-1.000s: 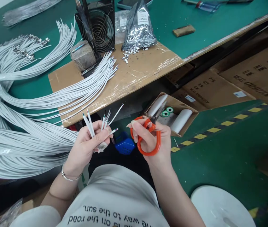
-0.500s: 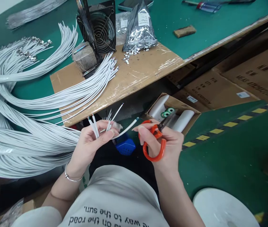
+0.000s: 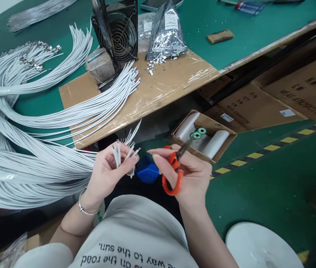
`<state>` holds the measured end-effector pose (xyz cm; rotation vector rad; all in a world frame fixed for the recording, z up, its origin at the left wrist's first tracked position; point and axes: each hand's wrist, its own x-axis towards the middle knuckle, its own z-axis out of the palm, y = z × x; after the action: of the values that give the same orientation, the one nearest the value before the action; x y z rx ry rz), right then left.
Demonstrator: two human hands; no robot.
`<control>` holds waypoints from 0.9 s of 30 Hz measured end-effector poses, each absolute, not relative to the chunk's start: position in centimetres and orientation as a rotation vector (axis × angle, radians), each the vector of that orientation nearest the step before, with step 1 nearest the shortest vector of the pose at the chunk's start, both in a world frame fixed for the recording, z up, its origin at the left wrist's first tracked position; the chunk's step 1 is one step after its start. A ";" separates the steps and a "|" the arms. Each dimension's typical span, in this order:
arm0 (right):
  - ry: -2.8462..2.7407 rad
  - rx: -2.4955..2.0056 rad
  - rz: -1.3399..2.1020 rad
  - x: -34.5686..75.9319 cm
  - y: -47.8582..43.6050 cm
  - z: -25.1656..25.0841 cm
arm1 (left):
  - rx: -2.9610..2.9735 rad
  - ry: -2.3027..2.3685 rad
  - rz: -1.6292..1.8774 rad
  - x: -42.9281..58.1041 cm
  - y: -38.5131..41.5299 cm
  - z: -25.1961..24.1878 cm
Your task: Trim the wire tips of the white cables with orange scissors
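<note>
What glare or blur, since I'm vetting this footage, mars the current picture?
Head view: bright glints on the silvery bag and the cardboard sheet; head view: the scissors blades at the right hand look softly blurred.

Left hand (image 3: 116, 162) clenched, thumb pointing toward right hand (image 3: 187, 169). Right hand apart, beside it, thumb and forefinger pointing at left. Left forearm (image 3: 73, 227), right forearm (image 3: 206, 230) slant inward, up to hands.
</note>
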<state>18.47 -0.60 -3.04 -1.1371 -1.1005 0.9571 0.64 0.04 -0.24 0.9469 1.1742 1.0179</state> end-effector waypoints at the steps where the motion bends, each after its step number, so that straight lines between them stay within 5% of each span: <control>1: -1.117 -1.132 0.970 18.2 -0.5 -2.8 | 0.957 1.167 1.019 0.7 -0.1 -0.3; 27: -1.205 -1.093 1.000 18.0 0.0 -3.0 | 1.074 1.240 0.957 0.9 -0.8 -0.1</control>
<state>17.95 -0.03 -3.03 -1.0926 -1.2048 1.0002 0.86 -0.81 -0.11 1.0736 1.2400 0.9567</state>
